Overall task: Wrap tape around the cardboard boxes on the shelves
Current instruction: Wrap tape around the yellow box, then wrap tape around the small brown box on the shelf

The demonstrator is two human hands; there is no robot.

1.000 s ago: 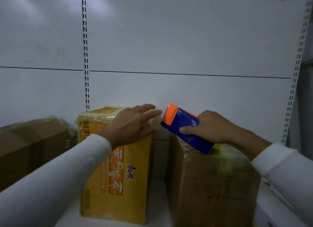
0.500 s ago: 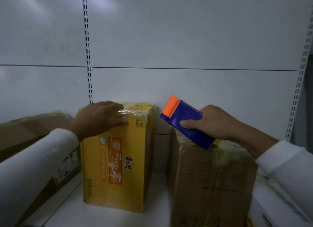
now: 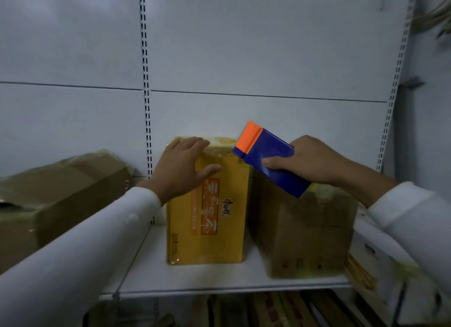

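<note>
i see my left hand [image 3: 181, 166] laid flat on the top front edge of the yellow box [image 3: 207, 219], fingers straight over its taped top, thumb on the printed front; pressing, not gripping. right hand [image 3: 310, 161] is curled round the blue tape dispenser [image 3: 268, 159], thumb on its near face, orange end up and toward the left hand, just above the yellow box's top right corner. under the right hand sits a brown box [image 3: 302, 234], closed, glossy tape on top, touching or just beside the yellow one. left of my left arm a bigger brown carton [image 3: 61, 194] lies tilted, also film-wrapped. right of the right sleeve a white box [image 3: 380, 265], blurred. all on the white shelf [image 3: 219, 278]. boxes shut, can't tell contents
</note>
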